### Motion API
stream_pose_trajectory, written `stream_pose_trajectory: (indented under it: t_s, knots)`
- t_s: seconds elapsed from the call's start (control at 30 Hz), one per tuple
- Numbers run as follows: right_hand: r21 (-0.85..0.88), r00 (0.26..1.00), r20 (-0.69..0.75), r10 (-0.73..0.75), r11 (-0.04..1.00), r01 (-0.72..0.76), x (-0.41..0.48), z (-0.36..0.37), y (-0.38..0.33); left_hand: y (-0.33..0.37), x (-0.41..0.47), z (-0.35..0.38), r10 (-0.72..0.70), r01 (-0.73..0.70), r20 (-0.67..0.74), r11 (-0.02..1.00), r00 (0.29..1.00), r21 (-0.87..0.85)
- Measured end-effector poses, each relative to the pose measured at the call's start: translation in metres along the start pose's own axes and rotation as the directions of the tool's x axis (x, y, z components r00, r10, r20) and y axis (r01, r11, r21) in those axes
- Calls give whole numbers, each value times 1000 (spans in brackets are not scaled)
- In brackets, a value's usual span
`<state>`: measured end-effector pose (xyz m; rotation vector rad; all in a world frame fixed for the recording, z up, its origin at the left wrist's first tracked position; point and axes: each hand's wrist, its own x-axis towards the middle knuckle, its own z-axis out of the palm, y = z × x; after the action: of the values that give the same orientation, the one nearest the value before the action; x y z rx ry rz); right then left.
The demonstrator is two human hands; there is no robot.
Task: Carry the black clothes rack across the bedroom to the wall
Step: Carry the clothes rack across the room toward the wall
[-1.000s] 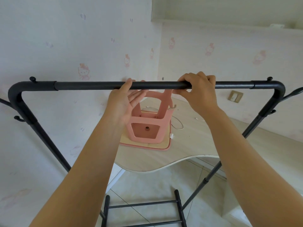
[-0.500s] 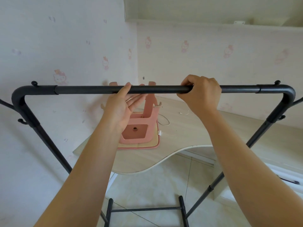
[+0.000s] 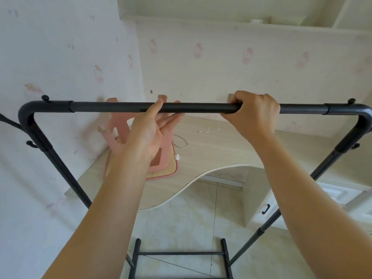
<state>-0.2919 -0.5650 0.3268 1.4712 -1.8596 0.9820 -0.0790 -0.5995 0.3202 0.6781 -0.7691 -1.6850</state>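
The black clothes rack [image 3: 112,107] stands in front of me, its top bar level across the view and its legs slanting down to floor crossbars [image 3: 181,253]. My right hand [image 3: 253,111] is closed over the top bar right of centre. My left hand [image 3: 149,133] is palm up under the bar left of centre, thumb along the near side and fingers loosely stretched behind it. The wallpapered wall [image 3: 50,57] runs close along the left, and a second wall meets it at the corner ahead.
A pale curved desk [image 3: 221,154] fills the corner behind the rack. On it an upturned pink stool [image 3: 118,125] sits on a mat [image 3: 171,170], beside a white cable [image 3: 181,141]. A drawer unit [image 3: 261,210] stands at the right and a shelf [image 3: 221,17] hangs overhead.
The rack and my view have shifted right relative to the desk, so the pink stool now sits left of my left hand. The drawer unit has come into view. Both hands keep their places.
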Motion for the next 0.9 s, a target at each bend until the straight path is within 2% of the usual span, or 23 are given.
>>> stream_pose_trajectory:
  t_s: [0.37, 0.73, 0.9]
  knots:
    - [-91, 997, 3, 77, 993, -77, -14, -46, 58, -40, -11, 47, -11, 15, 119, 1000, 993, -25]
    - [-170, 984, -32, 174, 969, -177, -38, -99, 107, -76, -40, 95, -84, 84, 208, 996, 975, 7]
    - [-212, 987, -28, 161, 964, -163, -50, -118, 124, -92, -52, 110, -121, 117, 215, 993, 969, 29]
